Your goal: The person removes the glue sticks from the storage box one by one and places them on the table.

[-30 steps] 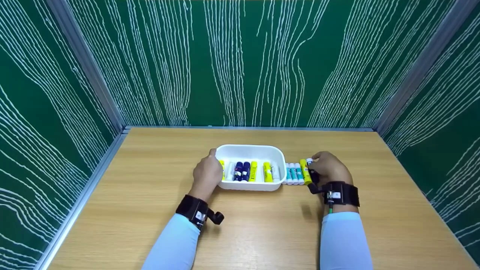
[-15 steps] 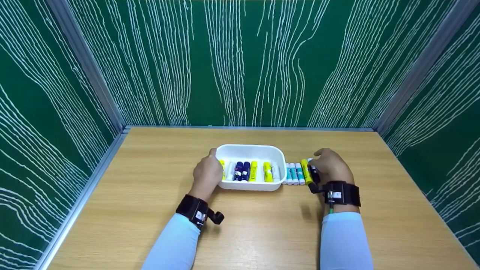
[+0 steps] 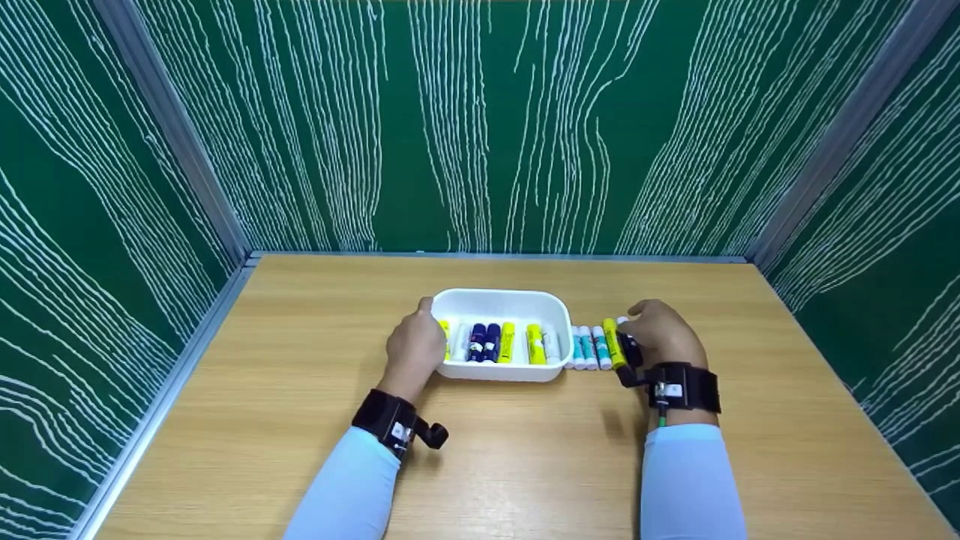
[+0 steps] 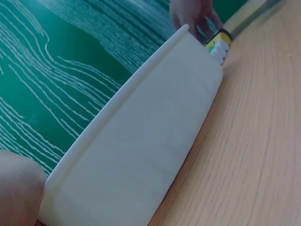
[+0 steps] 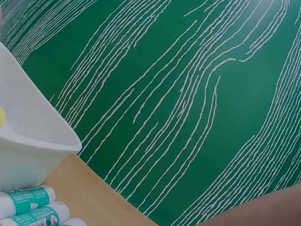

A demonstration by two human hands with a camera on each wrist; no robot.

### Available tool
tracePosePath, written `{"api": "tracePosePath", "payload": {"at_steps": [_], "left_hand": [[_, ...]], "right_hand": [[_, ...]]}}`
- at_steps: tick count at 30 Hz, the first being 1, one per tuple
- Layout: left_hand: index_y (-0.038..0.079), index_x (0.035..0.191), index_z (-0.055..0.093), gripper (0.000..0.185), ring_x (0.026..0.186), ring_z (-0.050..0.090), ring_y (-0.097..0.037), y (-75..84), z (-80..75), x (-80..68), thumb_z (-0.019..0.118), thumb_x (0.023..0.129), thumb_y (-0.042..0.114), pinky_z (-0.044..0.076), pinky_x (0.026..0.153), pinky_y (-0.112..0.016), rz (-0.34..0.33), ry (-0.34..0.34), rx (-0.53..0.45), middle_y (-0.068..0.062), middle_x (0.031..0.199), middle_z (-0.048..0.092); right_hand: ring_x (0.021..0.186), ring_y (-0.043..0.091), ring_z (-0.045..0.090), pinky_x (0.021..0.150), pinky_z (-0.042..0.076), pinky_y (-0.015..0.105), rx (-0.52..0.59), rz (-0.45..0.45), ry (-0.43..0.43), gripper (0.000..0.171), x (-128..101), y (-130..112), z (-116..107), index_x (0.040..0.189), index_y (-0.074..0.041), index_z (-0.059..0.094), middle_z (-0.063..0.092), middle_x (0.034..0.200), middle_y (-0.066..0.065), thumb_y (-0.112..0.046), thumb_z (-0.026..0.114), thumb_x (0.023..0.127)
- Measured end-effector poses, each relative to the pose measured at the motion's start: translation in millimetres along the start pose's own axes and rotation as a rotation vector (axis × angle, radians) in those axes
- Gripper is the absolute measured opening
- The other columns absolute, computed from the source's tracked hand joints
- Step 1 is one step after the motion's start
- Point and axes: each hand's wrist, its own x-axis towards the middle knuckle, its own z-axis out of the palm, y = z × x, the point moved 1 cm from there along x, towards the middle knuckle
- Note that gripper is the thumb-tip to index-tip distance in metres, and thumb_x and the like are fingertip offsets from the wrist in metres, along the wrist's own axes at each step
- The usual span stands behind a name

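Observation:
A white tub sits mid-table with several glue sticks lying in it: yellow, dark blue and white ones. My left hand grips the tub's left end, thumb over the rim; the left wrist view shows the tub's wall up close. Right of the tub lies a row of teal-and-white sticks and a yellow stick. My right hand curls over a dark, white-capped glue stick at the row's right end. Its fingers reach down onto that end.
The wooden table is boxed in by green patterned walls at the back and on both sides. The right wrist view shows the tub's corner and two teal sticks beside it.
The right hand shifted very slightly over the end of the row, and the yellow stick nudged a little. The left hand and the tub stayed still.

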Motion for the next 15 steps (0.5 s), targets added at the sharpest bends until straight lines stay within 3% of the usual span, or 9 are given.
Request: {"api": "tracePosePath", "payload": {"at_steps": [15], "left_hand": [[0.013, 0.164, 0.038, 0.059, 0.089, 0.07, -0.026, 0.6, -1.5, -0.4, 0.047, 0.106, 0.011, 0.061, 0.074, -0.044, -0.021, -0.025, 0.003, -0.019, 0.124, 0.075]], "right_hand": [[0.125, 0.039, 0.055, 0.089, 0.059, 0.043, 0.02, 0.025, -0.007, 0.067, -0.5, 0.0, -2.8, 0.164, -0.002, 0.029, 0.045, 0.154, 0.031, -0.03, 0.055, 0.109]]}}
